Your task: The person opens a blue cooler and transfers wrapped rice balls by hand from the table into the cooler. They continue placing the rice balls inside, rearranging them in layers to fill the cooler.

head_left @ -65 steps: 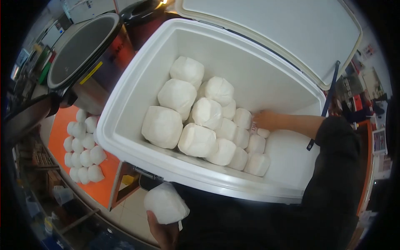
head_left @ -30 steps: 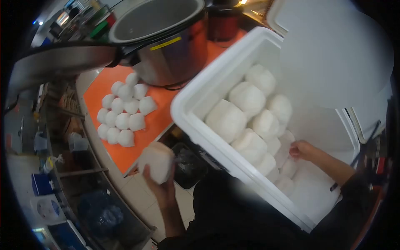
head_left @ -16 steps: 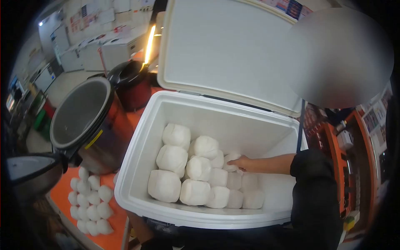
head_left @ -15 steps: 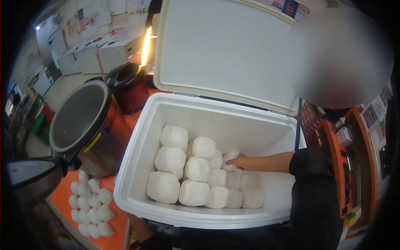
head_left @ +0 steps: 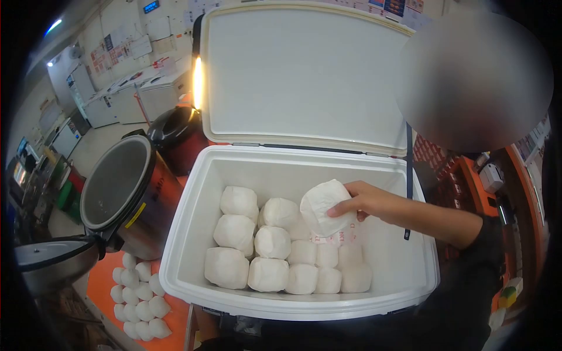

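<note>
My right hand (head_left: 364, 202) is closed around a white paper-wrapped bundle (head_left: 323, 206), thumb across its front, and holds it up inside the open white cooler box (head_left: 202, 175). Below and to the left, more white wrapped bundles (head_left: 226, 268) sit in stacked rows on the cooler's floor. Red print shows on a white wrapper or sheet (head_left: 342, 235) just under the held bundle. Of my left hand (head_left: 206, 325), only a small patch of skin shows by the cooler's front left corner; its fingers are hidden.
The cooler's lid (head_left: 304, 76) stands raised at the back. Left of the box are an open steel pot (head_left: 114, 181), a dark red cooker (head_left: 178, 137) and a raised pot lid (head_left: 55, 257). Small white rounded pieces (head_left: 140, 295) cover part of the orange table (head_left: 105, 269).
My right hand has lifted a wrapped bundle from the right end of the back row, bringing it up and nearer. The view has shifted slightly, showing more of the room.
</note>
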Demonstrator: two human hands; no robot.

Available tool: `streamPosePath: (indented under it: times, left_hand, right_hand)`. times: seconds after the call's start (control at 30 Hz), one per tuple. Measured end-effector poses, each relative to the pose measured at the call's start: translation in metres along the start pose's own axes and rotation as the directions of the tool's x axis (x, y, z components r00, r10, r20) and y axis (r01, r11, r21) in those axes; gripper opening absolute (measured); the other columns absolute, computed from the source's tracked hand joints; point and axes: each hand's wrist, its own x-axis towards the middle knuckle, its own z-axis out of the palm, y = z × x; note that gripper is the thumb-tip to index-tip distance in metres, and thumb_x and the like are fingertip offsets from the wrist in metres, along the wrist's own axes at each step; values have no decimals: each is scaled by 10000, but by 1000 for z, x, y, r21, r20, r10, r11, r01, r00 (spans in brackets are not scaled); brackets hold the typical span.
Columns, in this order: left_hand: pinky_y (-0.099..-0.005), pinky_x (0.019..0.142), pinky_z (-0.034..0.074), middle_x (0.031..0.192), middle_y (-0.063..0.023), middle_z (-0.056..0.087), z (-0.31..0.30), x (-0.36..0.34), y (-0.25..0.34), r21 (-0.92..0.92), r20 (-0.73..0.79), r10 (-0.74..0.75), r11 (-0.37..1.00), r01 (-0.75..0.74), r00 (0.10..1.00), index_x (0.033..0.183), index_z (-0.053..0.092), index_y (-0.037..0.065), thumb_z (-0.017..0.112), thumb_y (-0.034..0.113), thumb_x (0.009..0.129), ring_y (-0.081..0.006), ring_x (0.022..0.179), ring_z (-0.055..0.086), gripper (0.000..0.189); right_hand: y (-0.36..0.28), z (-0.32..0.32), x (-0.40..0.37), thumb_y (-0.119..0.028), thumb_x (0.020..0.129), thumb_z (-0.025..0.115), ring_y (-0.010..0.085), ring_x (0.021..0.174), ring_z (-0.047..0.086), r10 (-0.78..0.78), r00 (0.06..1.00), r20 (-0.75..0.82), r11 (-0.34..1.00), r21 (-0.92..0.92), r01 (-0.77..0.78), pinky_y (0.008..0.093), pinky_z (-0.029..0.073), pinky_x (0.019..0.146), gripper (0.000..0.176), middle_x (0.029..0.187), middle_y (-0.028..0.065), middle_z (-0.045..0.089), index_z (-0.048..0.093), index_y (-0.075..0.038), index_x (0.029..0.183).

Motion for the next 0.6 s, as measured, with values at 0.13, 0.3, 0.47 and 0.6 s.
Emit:
streamPosePath:
  times: [0.13, 0.3, 0.47, 0.6]
  left_hand:
    - [-391, 788, 455, 1135, -166, 438, 3, 3, -7, 103, -70, 31, 994, -24, 997, 1183, 352, -1, 513, 401, 780, -271, 976, 486, 591]
    - [-387, 785, 455, 1133, -169, 438, 4, 6, -3, 280, -185, 97, 959, -42, 978, 1184, 348, -6, 510, 404, 782, -270, 970, 488, 597]
    - [-384, 782, 455, 1131, -171, 438, -38, -78, 135, 113, -518, 620, 732, -672, 589, 1185, 344, -11, 508, 407, 783, -270, 963, 490, 602]
    - [-359, 755, 427, 1089, -183, 459, -89, -175, 194, 130, -201, 879, 462, -877, 433, 1119, 370, -52, 368, 329, 886, -250, 984, 478, 446]
  right_hand:
    - [1, 8, -18, -309, 716, 629, 73, 631, 492, -40, 997, 70, 952, 306, 17, 193, 343, 488, 422, 809, 41, 574, 551, -11, 1004]
    - [-4, 21, -33, -315, 744, 614, 62, 636, 484, -157, 983, 91, 904, 413, 107, 191, 353, 500, 440, 843, 40, 566, 522, 4, 1033]
    - [-13, 30, -45, -375, 719, 643, 90, 687, 482, -359, 915, 186, 900, 329, 286, 201, 377, 568, 498, 881, 24, 551, 527, -31, 1060]
    - [-34, 63, -44, -384, 668, 686, 151, 828, 548, -534, 742, 405, 844, 311, 438, 257, 427, 688, 565, 977, 60, 574, 527, -22, 1071]
